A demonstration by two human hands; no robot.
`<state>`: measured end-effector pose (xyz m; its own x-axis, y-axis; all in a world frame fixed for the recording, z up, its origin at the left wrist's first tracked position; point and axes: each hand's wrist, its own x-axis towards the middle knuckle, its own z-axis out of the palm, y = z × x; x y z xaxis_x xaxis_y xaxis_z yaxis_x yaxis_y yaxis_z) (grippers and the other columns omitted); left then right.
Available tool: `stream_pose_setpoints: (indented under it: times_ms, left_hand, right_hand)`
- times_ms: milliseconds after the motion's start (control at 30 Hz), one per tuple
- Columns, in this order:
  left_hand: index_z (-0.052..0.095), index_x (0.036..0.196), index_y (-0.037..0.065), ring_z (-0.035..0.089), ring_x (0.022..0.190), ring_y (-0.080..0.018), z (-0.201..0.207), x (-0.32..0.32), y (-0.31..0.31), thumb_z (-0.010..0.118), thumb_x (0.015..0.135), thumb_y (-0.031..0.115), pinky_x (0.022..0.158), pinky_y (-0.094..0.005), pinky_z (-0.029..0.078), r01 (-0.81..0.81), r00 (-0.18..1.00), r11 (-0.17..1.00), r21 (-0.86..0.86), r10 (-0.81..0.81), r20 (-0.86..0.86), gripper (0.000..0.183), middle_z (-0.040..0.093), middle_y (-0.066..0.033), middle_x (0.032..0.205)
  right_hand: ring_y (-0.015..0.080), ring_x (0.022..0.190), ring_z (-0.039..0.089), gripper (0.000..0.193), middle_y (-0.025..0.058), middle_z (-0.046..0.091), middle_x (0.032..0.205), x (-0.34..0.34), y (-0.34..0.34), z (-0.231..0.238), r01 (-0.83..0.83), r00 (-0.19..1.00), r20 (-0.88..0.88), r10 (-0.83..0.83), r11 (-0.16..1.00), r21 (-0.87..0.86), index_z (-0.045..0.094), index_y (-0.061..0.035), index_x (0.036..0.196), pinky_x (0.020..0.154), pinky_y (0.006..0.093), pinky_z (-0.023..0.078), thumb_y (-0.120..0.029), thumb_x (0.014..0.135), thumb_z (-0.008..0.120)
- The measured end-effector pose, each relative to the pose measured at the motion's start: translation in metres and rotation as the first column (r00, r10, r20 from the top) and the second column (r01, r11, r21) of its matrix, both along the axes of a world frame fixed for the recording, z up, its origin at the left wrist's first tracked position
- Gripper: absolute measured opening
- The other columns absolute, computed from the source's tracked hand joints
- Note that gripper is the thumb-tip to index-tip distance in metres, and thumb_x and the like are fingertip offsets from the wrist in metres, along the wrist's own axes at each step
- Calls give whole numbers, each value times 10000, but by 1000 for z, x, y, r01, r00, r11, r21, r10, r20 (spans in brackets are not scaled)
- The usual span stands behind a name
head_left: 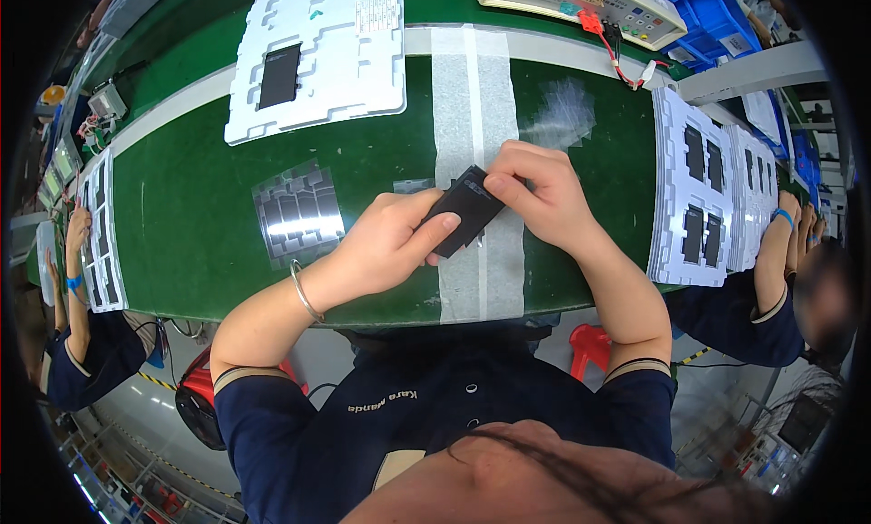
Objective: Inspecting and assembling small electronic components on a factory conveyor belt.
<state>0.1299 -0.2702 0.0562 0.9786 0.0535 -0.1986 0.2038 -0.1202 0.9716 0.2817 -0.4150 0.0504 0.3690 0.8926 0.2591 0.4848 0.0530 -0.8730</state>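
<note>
Left hand (388,240) grips a flat black block (472,206) over the white strip (485,288) on the green worktop (190,225); right hand (543,193), curled, meets the block's upper corner, though whether it pinches is unclear.

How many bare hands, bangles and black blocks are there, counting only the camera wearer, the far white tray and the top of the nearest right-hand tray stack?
Bare hands: 2 (left hand, right hand)
Silver bangle: 1
Black blocks: 6 (1 held block, 1 far-tray block, 4 right-tray blocks)
Total: 9
</note>
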Motion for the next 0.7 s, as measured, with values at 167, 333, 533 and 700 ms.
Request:
stream_pose_setpoints:
  times_ms: [167, 333, 533, 700]
  left_hand:
    - [506, 752, -4, 548, 513, -290, 4, 0, 3, 507, 874, 194, 482, -352, 413, 13, 995, 956, 294, -42, 92, 232, 528, -149, 574]
    - [509, 751, -5, 518, 541, -348, 6, 2, 2, 513, 867, 186, 496, -383, 398, 10, 990, 954, 300, -51, 129, 223, 515, -171, 583]
    - [503, 752, -9, 518, 544, -349, 7, 2, 1, 511, 868, 183, 495, -382, 397, 26, 992, 949, 313, -62, 108, 224, 512, -170, 589]
    - [499, 749, -9, 518, 538, -344, 9, -1, -1, 517, 864, 170, 488, -378, 398, 22, 990, 942, 335, -68, 126, 214, 510, -169, 589]
  right_hand:
    - [213, 517, 453, 165, 84, 467, 592, -1, 0, 0, -42, 996, 82, 41, 999, 10, 527, -11, 683, 485, 291, 348, -117, 796, 584]
    - [225, 519, 434, 206, 86, 439, 581, -1, -2, -2, -75, 997, 7, 75, 997, 10, 483, -7, 662, 486, 309, 342, -124, 816, 554]
    - [247, 541, 418, 227, 86, 420, 582, -2, 0, 1, -88, 994, 76, 83, 994, 61, 456, -11, 637, 488, 335, 337, -119, 815, 547]
    - [260, 546, 417, 231, 84, 422, 581, -2, 1, 3, -110, 966, 246, 81, 988, 108, 451, -17, 621, 485, 348, 334, -113, 801, 559]
